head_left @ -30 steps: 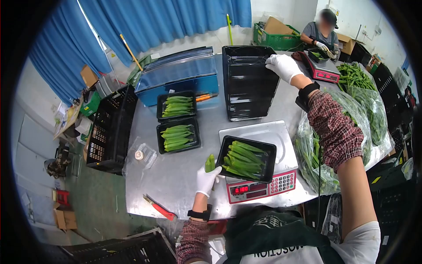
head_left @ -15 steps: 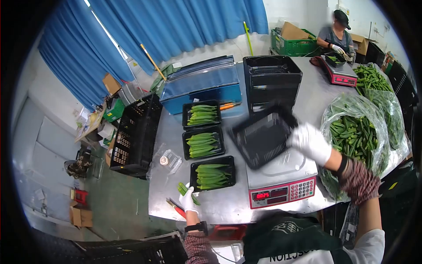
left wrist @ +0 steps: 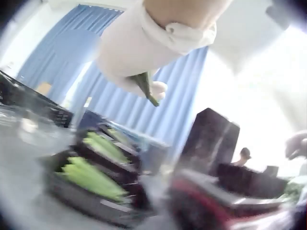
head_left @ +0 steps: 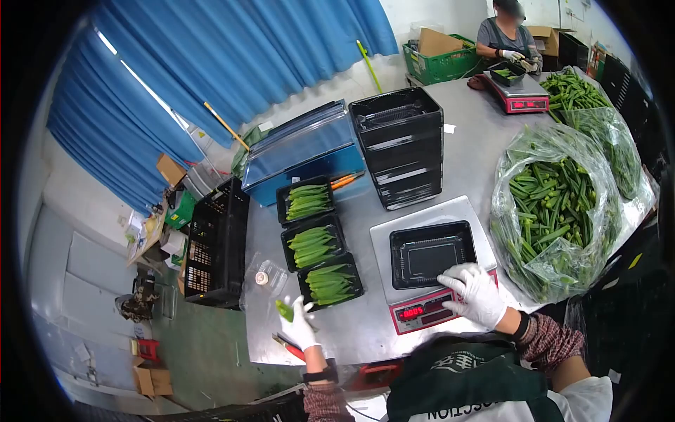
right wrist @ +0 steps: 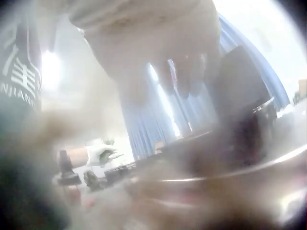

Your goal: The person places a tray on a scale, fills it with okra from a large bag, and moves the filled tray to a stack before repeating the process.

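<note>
An unfilled black tray [head_left: 430,254] lies on the scale [head_left: 383,243], whose display glows red. My gloved right hand [head_left: 478,295] is at the tray's near right corner with fingers spread; whether it touches the rim I cannot tell. In the right wrist view the hand [right wrist: 158,52] is blurred, fingers extended. My gloved left hand [head_left: 301,327] holds okra [head_left: 284,310] left of the scale; in the left wrist view a green pod [left wrist: 145,87] pokes out of the hand [left wrist: 129,52]. Beside it, several black trays of okra [head_left: 330,284] stand in a column.
Behind the scale rises a stack of black trays [head_left: 404,155]. A plastic bag of okra [head_left: 555,211] is at the right, a blue box [head_left: 302,158] at the back left. Red-handled cutters [head_left: 290,347] lie by the near edge. A person [head_left: 506,39] works at the far end.
The filled tray went from the scale to the column on the left. My right hand brought an unfilled tray down onto the scale. My left hand keeps its okra.
</note>
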### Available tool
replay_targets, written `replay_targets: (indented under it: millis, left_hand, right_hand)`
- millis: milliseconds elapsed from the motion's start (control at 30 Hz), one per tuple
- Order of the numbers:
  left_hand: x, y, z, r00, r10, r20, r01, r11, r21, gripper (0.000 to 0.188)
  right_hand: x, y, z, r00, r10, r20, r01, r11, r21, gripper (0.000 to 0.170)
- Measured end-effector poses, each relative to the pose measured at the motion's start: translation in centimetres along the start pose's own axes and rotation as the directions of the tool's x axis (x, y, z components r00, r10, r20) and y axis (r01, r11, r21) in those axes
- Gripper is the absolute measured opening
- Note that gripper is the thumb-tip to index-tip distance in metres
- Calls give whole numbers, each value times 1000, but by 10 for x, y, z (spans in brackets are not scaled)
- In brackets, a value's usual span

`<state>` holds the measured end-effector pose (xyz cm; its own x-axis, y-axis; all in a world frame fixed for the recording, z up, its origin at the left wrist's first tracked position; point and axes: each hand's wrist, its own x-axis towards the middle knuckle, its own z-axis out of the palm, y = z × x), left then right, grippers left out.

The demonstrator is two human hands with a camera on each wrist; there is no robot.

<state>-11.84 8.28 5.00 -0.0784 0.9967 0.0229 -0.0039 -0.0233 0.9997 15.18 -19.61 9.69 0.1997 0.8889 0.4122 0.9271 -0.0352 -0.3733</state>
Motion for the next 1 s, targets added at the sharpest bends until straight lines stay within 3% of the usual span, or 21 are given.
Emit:
replay_targets:
  millis: [100,133,167,200,233,300,333,367,400,433,467,500,533,567,633,667,700,767,867,933,1000]
  left_hand:
    - [-80,60,60,904,-66,421,155,971,-180,43]
    - [-103,60,75,814,150,562,-210,977,43,42]
    - [-131,72,96,749,148,646,-189,982,-6,39]
    - [-156,79,115,697,14,717,136,979,-152,36]
    - [-169,72,129,663,112,740,45,981,-189,36]
    - [-181,57,154,631,255,733,-129,966,-225,36]
    - [-183,56,159,625,102,774,98,973,-207,37]
    - [-186,57,163,583,-47,811,320,931,-176,37]
    - [-182,39,169,588,194,785,-41,977,-210,43]
    - [-183,21,178,673,109,731,179,935,-305,55]
    - [-178,17,181,756,177,630,-12,967,-256,53]
    - [-170,19,181,808,263,528,-196,964,-181,51]
    - [-165,27,186,758,394,519,-471,882,17,51]
    - [-153,32,179,676,521,522,-694,688,212,51]
    - [-144,25,181,352,429,832,-917,336,215,53]
    - [-139,1,182,301,360,883,-935,292,200,48]
    - [-135,-23,183,257,289,922,-952,241,189,44]
    - [-139,-23,180,257,283,924,-948,259,185,39]
    - [-139,-29,179,324,219,920,-918,307,250,38]
    - [-140,-27,179,294,273,916,-942,246,229,40]
    - [-145,-14,182,303,283,910,-932,286,221,43]
  right_hand:
    - [-7,-20,9,950,139,279,-267,824,499,60]
    - [-8,-29,16,923,177,341,-379,567,731,59]
    - [-10,-34,24,892,190,409,-446,236,863,58]
    - [-12,-30,34,921,117,372,-390,233,891,55]
    - [-13,-27,31,922,121,369,-388,236,891,55]
    - [-16,-14,23,834,218,507,-525,30,851,50]
    - [-18,-6,18,788,282,547,-565,-20,825,41]
    - [-13,-1,8,805,325,497,-555,116,824,36]
    - [-12,7,5,777,352,523,-596,139,791,35]
    - [-10,16,5,746,380,546,-635,159,756,34]
    - [-6,25,7,770,426,475,-600,230,766,35]
    - [1,42,10,741,486,463,-664,432,610,33]
    - [18,52,1,892,413,184,-451,842,296,29]
    - [24,59,12,917,368,151,-394,896,206,25]
    - [35,60,26,926,305,221,-335,936,111,21]
    - [37,61,43,932,311,188,-308,950,-43,20]
    - [36,58,36,962,214,172,-189,971,-148,20]
    - [23,67,11,986,137,-90,-148,980,-131,26]
    - [5,132,-56,917,393,66,-389,918,-73,25]
    - [-13,193,-85,894,445,-48,-433,835,-340,18]
    - [-28,249,-102,836,549,-16,-483,721,-497,19]
